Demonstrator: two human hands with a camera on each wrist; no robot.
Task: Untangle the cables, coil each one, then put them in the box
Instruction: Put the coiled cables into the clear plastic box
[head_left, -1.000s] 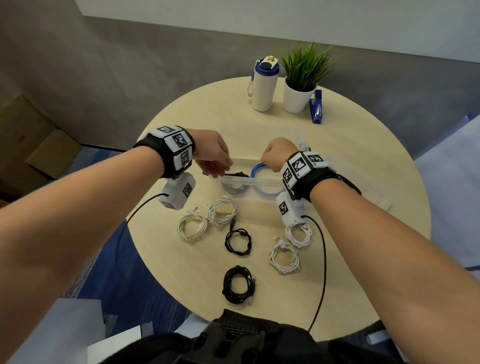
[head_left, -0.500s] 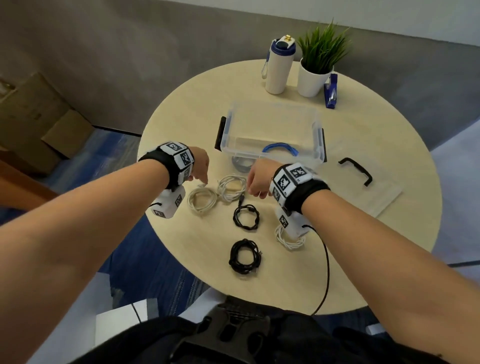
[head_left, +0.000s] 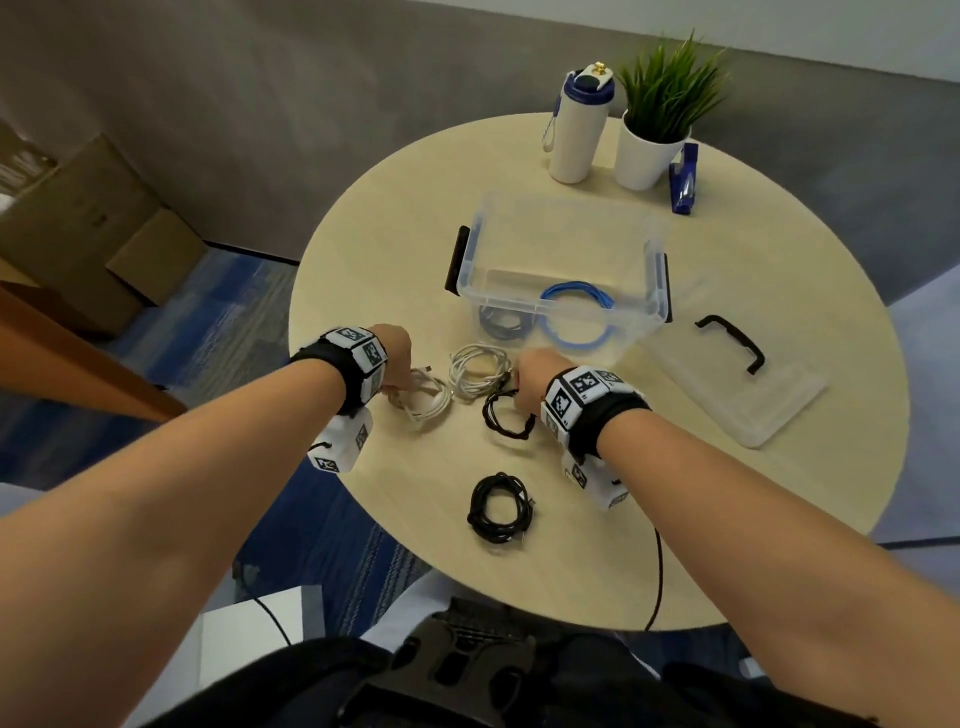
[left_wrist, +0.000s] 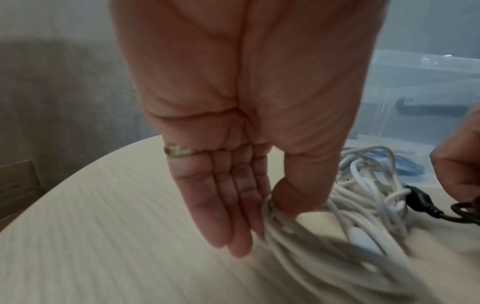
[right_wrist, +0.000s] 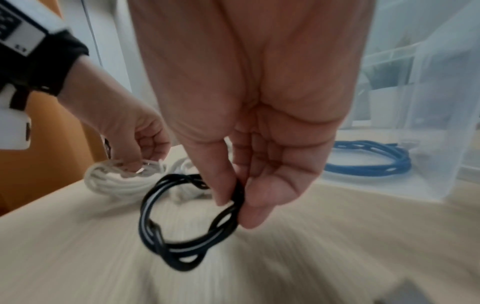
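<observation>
Two coils are in our grip at once; our right hand pinches a small black coil between thumb and fingers, its loop hanging down to the round table just in front of the clear box; our left hand pinches a white coil between thumb and fingers, the other fingers held nearly straight, in front of the box and off to its left; a ring shows on one of those fingers; between our two hands, just in front of the box, lies a second white coil, close against the one we hold; a larger black coil lies further from the box, near the table's front edge, well apart from both hands; inside the box, against its front wall, rest a blue coil and a dark coil to its left; the box lid with its black handle lies flat to the right of the box; behind the box stand a white bottle, a potted plant and a blue stapler-like object.
</observation>
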